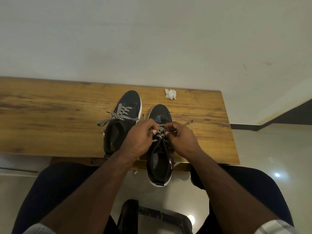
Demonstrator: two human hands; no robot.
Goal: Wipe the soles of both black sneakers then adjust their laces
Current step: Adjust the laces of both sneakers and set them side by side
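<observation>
On right sneaker (160,146), both hands (160,132) pinch its laces (160,130).

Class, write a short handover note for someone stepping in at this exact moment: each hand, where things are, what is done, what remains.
Left hand and right hand each pinch the zigzag black-and-white laces of the right-side black white-soled sneaker, whose heel overhangs the wooden table.
Left-side black sneaker stands upright beside it, laces loose and untied.
Crumpled white tissue lies set aside near the table's far edge, so wiping looks finished, though the soles are hidden.
Left: finish these laces, then adjust the other shoe's.
</observation>
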